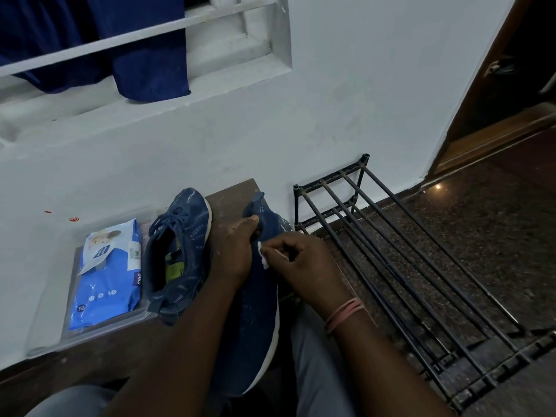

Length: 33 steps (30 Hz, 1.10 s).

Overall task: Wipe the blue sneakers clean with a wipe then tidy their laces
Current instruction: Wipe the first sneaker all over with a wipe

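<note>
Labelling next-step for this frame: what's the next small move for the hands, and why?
Probably drag the wipe along the upper of the held sneaker. The right hand pinches the wipe against that shoe, while the left hand grips it near the collar, steadying it. The other sneaker stands beside it on the bench, laces loose, so lace tidying likely comes later.

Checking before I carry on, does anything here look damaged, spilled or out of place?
Mostly no. Only oddity: small red marks on the white wall above the wipes pack, like stains or stickers; too small to tell.
</note>
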Tool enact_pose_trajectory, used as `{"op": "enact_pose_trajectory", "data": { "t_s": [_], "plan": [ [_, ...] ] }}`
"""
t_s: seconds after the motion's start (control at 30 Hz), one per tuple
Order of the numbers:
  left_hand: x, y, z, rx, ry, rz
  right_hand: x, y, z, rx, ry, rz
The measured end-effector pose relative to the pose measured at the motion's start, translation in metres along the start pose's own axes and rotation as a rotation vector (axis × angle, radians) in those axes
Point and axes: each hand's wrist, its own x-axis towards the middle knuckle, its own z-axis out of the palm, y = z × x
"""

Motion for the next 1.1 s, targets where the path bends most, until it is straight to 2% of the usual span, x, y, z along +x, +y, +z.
{"op": "enact_pose_trajectory", "data": {
  "t_s": [0.1, 0.13, 0.23, 0.27, 0.37, 0.4, 0.5, 0.53, 0.57, 0.63, 0.67, 0.73, 0.77, 0.87, 0.9, 1.0, 1.03, 1.1],
  "plan": [
    [-0.003, 0.004, 0.001, 0.003, -0.003, 0.028, 0.008, 0.001, 0.003, 0.041, 0.218, 0.071],
    [-0.004, 0.002, 0.002, 0.023, -0.008, 0.038, 0.009, 0.000, 0.003, 0.041, 0.217, 0.070],
    [-0.007, 0.004, 0.002, 0.021, -0.025, 0.000, 0.005, -0.004, 0.003, -0.011, -0.037, -0.007],
    [-0.006, 0.002, 0.003, 0.027, -0.029, 0.006, 0.004, -0.005, 0.001, -0.036, -0.045, -0.017],
    [-0.008, 0.005, 0.004, 0.054, -0.039, 0.041, 0.008, 0.001, -0.006, -0.028, 0.211, 0.068],
    [-0.008, 0.005, 0.004, 0.067, -0.049, 0.058, 0.009, 0.003, -0.007, -0.008, 0.220, 0.088],
    [-0.006, 0.005, 0.004, 0.179, -0.045, 0.123, 0.003, -0.001, -0.004, 0.045, -0.013, 0.062],
    [-0.006, 0.005, 0.002, 0.183, -0.038, 0.129, 0.002, -0.003, -0.002, 0.049, -0.024, 0.056],
    [-0.008, 0.007, 0.002, 0.162, -0.031, 0.124, 0.002, -0.003, -0.001, 0.053, 0.025, 0.063],
    [-0.008, 0.006, 0.002, 0.268, -0.040, 0.184, 0.004, -0.002, -0.001, 0.051, 0.163, 0.100],
    [-0.009, 0.005, 0.001, 0.337, -0.054, 0.217, 0.004, -0.002, -0.001, 0.059, 0.151, 0.106],
    [-0.010, 0.006, 0.000, 0.368, -0.099, 0.240, 0.003, -0.003, -0.002, 0.072, -0.009, 0.087],
    [-0.010, 0.006, -0.001, 0.380, -0.112, 0.252, 0.002, -0.003, -0.001, 0.074, -0.034, 0.086],
    [-0.009, 0.005, 0.001, 0.442, -0.083, 0.307, 0.005, -0.001, -0.004, 0.074, 0.158, 0.126],
    [-0.010, 0.006, 0.002, 0.427, -0.066, 0.294, 0.006, 0.000, -0.005, 0.081, 0.155, 0.138],
    [-0.009, 0.006, 0.002, 0.442, -0.065, 0.233, 0.002, -0.002, -0.003, 0.099, -0.036, 0.113],
    [-0.009, 0.007, 0.002, 0.430, -0.065, 0.236, 0.003, -0.002, -0.002, 0.088, -0.009, 0.108],
    [-0.009, 0.005, 0.001, 0.468, -0.058, 0.293, 0.006, -0.002, -0.002, 0.067, 0.160, 0.125]
  ]
}}
